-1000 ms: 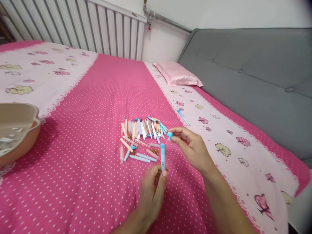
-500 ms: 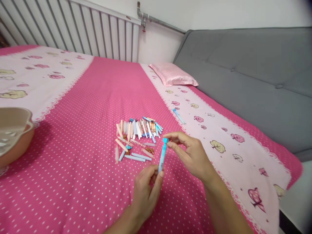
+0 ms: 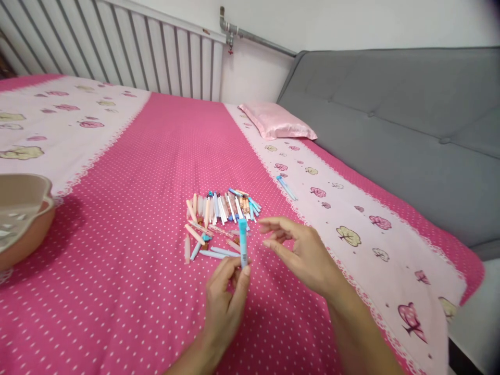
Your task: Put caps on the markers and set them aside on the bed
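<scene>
Upright between the thumb and fingers of my left hand (image 3: 227,289) is a light blue pen (image 3: 243,244) with a brighter blue top. My right hand (image 3: 299,252) is apart from it on the right, thumb and fingers spread with nothing between them. Beyond the hands lies a pile of pens (image 3: 222,207), roughly side by side, in white, peach, brown and blue. Several looser ones lie on its near side, among them a peach pen (image 3: 194,234) and a pale blue pen (image 3: 213,254). The held pen hides part of this group.
A pink dotted bedspread (image 3: 128,234) covers the bed. At the left edge stands a beige basin (image 3: 25,182) with small white pieces inside. One blue pen (image 3: 286,188) lies apart at the right. Farther off are a pink pillow (image 3: 275,121), a grey headboard (image 3: 390,94) and a white radiator (image 3: 156,52).
My right hand has let go of the pen's blue top, and its fingers have spread. My left hand has moved the pen a little to the left, where it stands straighter.
</scene>
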A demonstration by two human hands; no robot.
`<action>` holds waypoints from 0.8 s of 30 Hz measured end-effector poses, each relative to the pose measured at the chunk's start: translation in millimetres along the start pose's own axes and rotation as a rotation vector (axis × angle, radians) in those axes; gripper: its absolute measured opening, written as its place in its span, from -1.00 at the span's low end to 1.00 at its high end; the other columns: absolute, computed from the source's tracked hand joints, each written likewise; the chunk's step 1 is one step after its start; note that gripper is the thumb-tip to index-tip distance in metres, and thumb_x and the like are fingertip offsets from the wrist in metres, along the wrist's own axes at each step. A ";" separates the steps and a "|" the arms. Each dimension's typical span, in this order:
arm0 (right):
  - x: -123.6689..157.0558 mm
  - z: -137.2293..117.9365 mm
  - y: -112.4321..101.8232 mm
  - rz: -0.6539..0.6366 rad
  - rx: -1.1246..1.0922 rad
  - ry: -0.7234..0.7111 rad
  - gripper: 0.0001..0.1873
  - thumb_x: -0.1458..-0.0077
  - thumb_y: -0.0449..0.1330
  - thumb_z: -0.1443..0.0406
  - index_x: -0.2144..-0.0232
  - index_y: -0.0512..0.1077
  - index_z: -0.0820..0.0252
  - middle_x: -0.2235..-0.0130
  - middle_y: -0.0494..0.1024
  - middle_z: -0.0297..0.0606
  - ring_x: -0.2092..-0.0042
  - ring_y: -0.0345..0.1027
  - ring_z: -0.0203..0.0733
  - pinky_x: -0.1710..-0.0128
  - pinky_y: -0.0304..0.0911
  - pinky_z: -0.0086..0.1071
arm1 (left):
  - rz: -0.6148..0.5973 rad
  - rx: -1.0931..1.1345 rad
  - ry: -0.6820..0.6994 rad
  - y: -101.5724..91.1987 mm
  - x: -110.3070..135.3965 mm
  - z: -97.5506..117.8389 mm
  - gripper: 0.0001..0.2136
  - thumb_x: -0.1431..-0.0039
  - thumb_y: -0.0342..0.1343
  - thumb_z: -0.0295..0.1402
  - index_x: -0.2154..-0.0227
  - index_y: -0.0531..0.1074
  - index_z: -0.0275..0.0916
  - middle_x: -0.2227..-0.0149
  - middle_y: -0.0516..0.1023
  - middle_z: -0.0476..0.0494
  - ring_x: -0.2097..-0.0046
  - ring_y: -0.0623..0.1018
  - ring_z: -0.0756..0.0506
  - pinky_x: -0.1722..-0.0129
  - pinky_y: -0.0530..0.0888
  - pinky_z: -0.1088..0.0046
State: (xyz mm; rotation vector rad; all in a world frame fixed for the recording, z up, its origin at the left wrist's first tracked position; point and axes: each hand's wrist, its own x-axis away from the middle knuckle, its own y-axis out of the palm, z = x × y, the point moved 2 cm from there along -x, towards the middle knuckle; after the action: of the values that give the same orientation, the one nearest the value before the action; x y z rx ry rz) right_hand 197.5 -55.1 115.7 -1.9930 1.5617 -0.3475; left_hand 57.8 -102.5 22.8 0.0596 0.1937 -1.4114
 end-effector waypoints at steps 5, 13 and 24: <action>2.9 9.7 32.7 -0.278 -0.109 0.120 -0.80 0.05 0.21 0.31 0.28 0.44 0.14 0.29 0.52 -0.26 0.28 0.39 -0.24 0.28 0.33 -0.33 | 0.233 -0.037 0.117 -14.7 -4.6 1.0 -0.87 -0.11 0.03 -0.35 0.29 0.42 -0.17 0.33 0.42 -0.06 0.28 0.41 -0.05 0.29 0.33 0.48; 0.0 21.0 74.7 -0.276 -0.373 0.190 -0.87 0.08 0.21 0.31 0.38 0.42 0.20 0.42 0.49 -0.32 0.40 0.36 -0.32 0.35 0.29 -0.42 | 0.384 0.001 0.068 -25.9 -13.1 -3.8 -0.85 -0.10 0.05 -0.30 0.28 0.40 -0.20 0.30 0.43 -0.07 0.30 0.42 -0.03 0.27 0.37 0.44; -2.9 26.6 82.6 -0.263 -0.462 0.268 -0.78 0.18 0.29 0.20 0.46 0.47 0.23 0.49 0.49 -0.30 0.44 0.34 -0.31 0.42 0.25 -0.43 | 0.463 -0.010 0.041 -29.6 -18.8 -2.6 -0.79 -0.05 0.09 -0.24 0.30 0.43 -0.26 0.32 0.47 -0.11 0.30 0.45 -0.03 0.31 0.39 0.46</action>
State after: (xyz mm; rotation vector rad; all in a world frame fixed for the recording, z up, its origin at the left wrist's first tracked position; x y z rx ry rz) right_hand 145.0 -57.2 46.6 -2.6128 1.6530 -0.3966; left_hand 25.6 -88.5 25.6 0.1179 0.2057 -0.9482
